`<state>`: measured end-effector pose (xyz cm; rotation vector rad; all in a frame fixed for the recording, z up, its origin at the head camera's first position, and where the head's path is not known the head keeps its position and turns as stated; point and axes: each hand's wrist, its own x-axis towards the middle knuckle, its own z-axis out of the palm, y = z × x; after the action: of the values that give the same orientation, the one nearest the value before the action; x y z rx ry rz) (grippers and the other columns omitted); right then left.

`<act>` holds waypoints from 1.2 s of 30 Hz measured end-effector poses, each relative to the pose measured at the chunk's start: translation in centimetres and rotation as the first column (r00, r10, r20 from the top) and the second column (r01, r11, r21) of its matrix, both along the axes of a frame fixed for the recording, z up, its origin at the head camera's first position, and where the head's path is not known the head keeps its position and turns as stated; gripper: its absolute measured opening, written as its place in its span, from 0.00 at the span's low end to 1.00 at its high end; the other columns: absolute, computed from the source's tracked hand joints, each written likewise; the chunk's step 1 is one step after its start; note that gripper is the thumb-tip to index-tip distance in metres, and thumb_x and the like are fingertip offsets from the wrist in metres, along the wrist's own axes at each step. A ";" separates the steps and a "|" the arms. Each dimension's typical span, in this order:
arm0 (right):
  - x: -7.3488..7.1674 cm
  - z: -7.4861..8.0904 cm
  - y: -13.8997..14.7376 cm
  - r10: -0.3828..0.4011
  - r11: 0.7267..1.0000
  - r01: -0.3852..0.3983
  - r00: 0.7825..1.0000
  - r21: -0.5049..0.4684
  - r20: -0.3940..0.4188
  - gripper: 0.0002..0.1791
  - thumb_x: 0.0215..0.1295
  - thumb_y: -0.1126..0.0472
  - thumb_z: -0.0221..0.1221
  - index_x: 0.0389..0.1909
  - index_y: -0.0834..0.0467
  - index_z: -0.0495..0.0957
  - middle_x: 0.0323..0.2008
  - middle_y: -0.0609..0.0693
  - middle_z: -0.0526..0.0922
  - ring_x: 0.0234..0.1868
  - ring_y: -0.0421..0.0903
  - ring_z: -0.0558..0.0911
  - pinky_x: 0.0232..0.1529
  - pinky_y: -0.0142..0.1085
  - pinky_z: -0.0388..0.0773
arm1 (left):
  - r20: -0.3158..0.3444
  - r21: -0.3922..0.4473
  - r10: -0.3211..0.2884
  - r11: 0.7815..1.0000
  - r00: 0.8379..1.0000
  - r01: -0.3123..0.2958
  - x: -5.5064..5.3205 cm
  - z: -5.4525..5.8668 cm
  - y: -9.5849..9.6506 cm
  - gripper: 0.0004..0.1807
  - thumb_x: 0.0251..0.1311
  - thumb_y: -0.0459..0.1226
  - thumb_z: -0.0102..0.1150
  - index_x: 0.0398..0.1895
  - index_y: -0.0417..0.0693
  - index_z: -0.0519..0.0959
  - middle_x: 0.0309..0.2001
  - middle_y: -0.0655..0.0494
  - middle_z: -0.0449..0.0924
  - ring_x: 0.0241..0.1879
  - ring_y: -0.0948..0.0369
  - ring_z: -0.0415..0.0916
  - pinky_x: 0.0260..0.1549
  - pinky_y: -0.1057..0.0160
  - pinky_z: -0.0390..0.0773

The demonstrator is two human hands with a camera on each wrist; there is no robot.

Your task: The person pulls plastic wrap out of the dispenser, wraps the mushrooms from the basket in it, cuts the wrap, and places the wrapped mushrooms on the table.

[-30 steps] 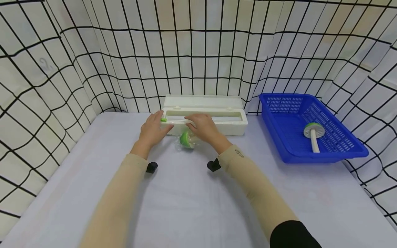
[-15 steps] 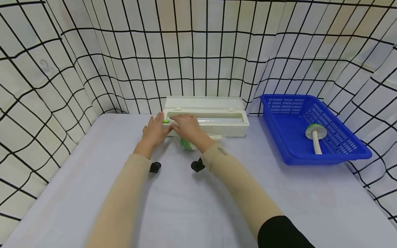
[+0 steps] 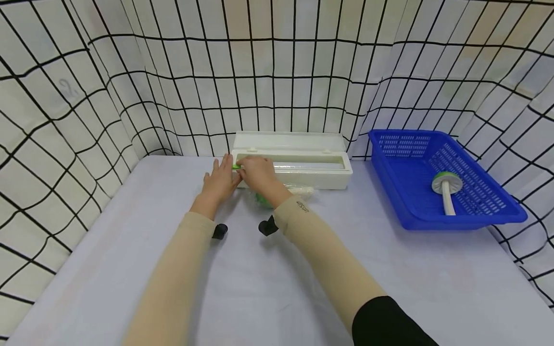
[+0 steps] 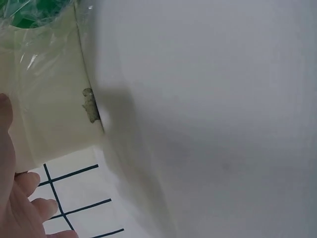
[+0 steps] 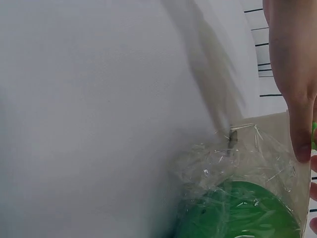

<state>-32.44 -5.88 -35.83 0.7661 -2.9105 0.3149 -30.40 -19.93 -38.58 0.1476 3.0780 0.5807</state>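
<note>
A long white cling film dispenser stands at the back of the table with its lid raised and a film roll inside. My left hand is at its left end, fingers extended along the end and thumb towards the front. My right hand pinches the small green slide cutter at the left of the front edge. Directly before the dispenser lies a film-wrapped thing with a green dome and a pale handle, partly hidden by my right hand.
A blue perforated basket stands on the right, holding a white-stemmed thing with a round, green-topped head. Black wire grid panels backed with white sheet enclose the table on the back and sides.
My right hand has moved left from above the middle of the dispenser to its left end and now pinches the slide cutter. My left hand has stayed at that end.
</note>
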 end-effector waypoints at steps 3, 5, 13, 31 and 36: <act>-0.1 -0.1 -0.2 -0.026 1.000 0.026 1.000 0.013 0.000 0.18 0.79 0.48 0.55 0.64 0.45 0.80 0.65 0.42 0.79 0.65 0.45 0.76 0.65 0.48 0.70 | 0.017 0.022 0.004 1.000 1.000 -0.004 0.1 -0.1 0.1 0.43 0.81 0.54 0.38 0.82 0.36 0.37 0.82 0.40 0.32 0.79 0.36 0.30 0.69 0.26 0.44; -0.2 -0.3 -0.3 -0.029 0.999 0.029 1.000 0.029 -0.008 0.18 0.79 0.48 0.55 0.63 0.45 0.80 0.63 0.42 0.80 0.64 0.45 0.77 0.64 0.48 0.70 | 0.024 0.023 0.011 1.000 1.000 -0.011 0.2 -0.2 0.2 0.43 0.81 0.54 0.38 0.82 0.36 0.37 0.82 0.40 0.32 0.79 0.37 0.29 0.69 0.26 0.44; -0.2 -0.5 0.1 -0.036 0.999 0.039 0.996 0.036 -0.081 0.14 0.78 0.51 0.57 0.58 0.45 0.84 0.58 0.42 0.83 0.57 0.44 0.81 0.61 0.45 0.74 | 0.009 -0.012 0.010 1.000 1.000 -0.010 0.3 0.0 0.4 0.43 0.81 0.54 0.39 0.82 0.36 0.39 0.82 0.39 0.32 0.79 0.37 0.31 0.69 0.26 0.42; -0.7 -0.2 1.7 0.004 1.000 -0.002 0.993 0.016 -0.121 0.14 0.77 0.50 0.58 0.55 0.45 0.87 0.53 0.44 0.85 0.53 0.45 0.83 0.58 0.44 0.77 | -0.002 -0.105 0.013 0.994 1.000 -0.013 -0.1 0.4 0.1 0.44 0.80 0.57 0.37 0.82 0.36 0.39 0.82 0.40 0.34 0.79 0.39 0.29 0.70 0.27 0.39; -0.7 -0.1 1.9 0.010 1.000 -0.008 0.994 0.024 -0.112 0.15 0.77 0.50 0.58 0.56 0.45 0.86 0.52 0.45 0.85 0.53 0.46 0.83 0.57 0.44 0.77 | -0.021 -0.149 0.014 0.989 1.000 -0.017 0.0 0.3 0.0 0.44 0.80 0.57 0.37 0.82 0.36 0.41 0.82 0.41 0.35 0.79 0.39 0.30 0.70 0.27 0.40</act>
<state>-33.13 -3.96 -35.89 0.7745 -2.8110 0.2315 -30.35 -19.95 -38.26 0.1286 3.1296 0.3484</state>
